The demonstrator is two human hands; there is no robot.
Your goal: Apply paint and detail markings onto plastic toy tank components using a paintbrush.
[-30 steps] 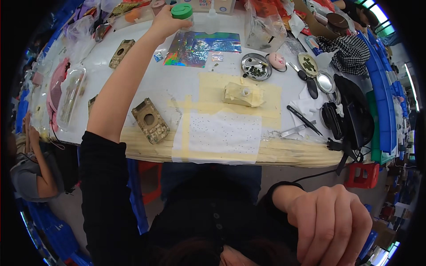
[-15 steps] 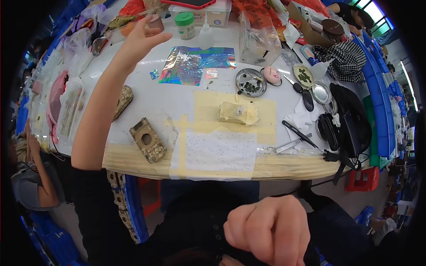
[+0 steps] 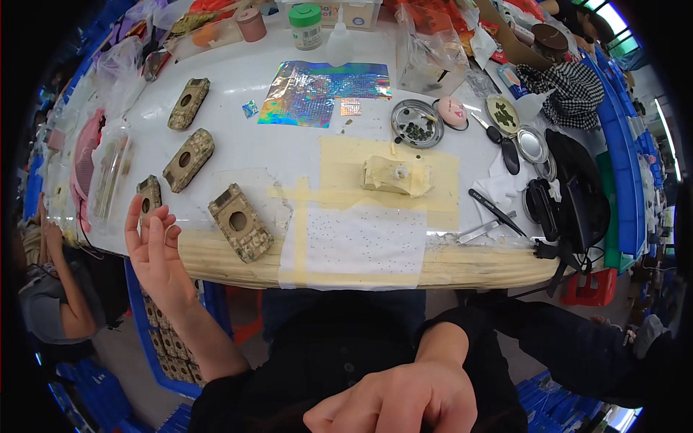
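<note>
My left hand [image 3: 160,252] is raised over the near left table edge, fingers apart and empty. Just beyond its fingertips lies a camouflage model tank body [image 3: 149,191], partly covered by the hand. Several more such bodies with round holes lie about: one [image 3: 189,159] behind it, one [image 3: 189,105] farther back, and another [image 3: 242,222] to the hand's right. Close to me at the bottom, my right hand [image 3: 408,400] is curled closed; whatever its fingers hold is hidden. A small model piece wrapped in yellow tape [image 3: 393,175] sits on a taped patch of table.
Speckled white paper [image 3: 354,245] is taped at the front edge. Holographic sheet [image 3: 310,94], round tin [image 3: 416,128] of dark bits, black tweezers [image 3: 497,211] and black bag [image 3: 570,187] lie beyond. A blue crate [image 3: 162,339] of camouflage bodies stands below the table's left edge.
My left hand has come back from the far left of the table to its near edge, uncovering the tank bodies there. My right hand has shifted down and left, still curled.
</note>
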